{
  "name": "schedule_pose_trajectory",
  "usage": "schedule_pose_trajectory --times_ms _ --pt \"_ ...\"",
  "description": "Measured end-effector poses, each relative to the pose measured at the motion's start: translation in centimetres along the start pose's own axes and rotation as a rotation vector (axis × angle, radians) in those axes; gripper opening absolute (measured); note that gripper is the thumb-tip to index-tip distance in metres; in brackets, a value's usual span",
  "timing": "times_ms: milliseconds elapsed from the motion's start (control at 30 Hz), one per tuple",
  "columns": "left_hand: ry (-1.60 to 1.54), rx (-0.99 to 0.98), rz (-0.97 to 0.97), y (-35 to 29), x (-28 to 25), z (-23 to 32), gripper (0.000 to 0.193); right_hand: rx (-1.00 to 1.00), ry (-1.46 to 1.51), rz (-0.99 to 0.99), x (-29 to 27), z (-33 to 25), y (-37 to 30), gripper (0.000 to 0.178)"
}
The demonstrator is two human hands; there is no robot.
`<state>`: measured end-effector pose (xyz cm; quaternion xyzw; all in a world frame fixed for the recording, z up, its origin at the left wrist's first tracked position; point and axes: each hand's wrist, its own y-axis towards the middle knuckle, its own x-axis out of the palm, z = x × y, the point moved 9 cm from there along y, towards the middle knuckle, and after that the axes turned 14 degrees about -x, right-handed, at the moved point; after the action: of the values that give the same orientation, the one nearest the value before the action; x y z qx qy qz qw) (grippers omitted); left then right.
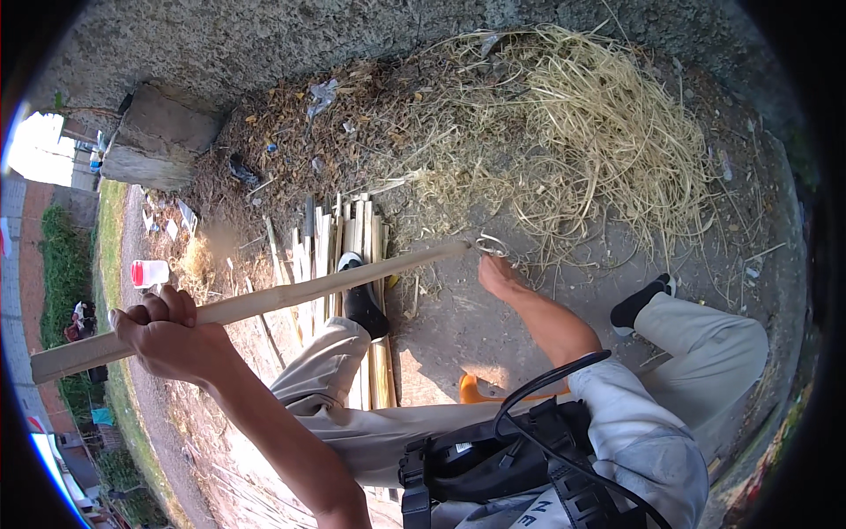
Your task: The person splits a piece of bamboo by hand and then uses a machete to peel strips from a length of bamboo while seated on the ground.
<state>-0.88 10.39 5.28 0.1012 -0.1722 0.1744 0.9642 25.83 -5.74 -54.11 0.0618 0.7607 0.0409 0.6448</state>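
Observation:
A long, pale wooden strip [291, 294] slants across in front of me, its near end wide and flat at the left. My left hand [167, 331] is wrapped round it close to that end. Beside the strip's narrow far end is my right hand [500, 275], its fingers closed and partly hidden. A thin pale curl [491, 244] loops at those fingers, and I cannot make out what else they hold. Beneath the strip, a bundle of wooden slats [328, 238] lies on the ground, with one of my feet [361, 304] against it.
A large heap of pale, stringy shavings [608, 132] lies beyond my right hand. A rough wall [370, 35] runs along the back, with a concrete block [163, 137] at the left. A red-and-clear plastic container [150, 273] stands left. An orange curved object [480, 390] is beside my legs.

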Motion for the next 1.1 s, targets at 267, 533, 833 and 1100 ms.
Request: schedule_pose_trajectory --times_ms 267,533,833,1100 --pt "0.068 0.112 0.023 0.6 -2.5 2.9 0.040 0.289 0.708 0.043 -9.7 -9.4 1.2 0.030" --pt "0.079 0.138 0.042 0.2 -2.2 2.9 0.041 0.304 0.674 -0.011 -8.3 -8.0 1.5 0.026" --pt "0.023 0.097 0.036 -0.4 -1.8 2.7 0.040 0.308 0.754 0.019 -12.6 -9.7 1.8 0.025" --pt "0.015 0.095 0.039 0.5 -2.6 2.3 0.041 0.390 0.680 -0.054 -11.7 -7.2 0.6 0.029"
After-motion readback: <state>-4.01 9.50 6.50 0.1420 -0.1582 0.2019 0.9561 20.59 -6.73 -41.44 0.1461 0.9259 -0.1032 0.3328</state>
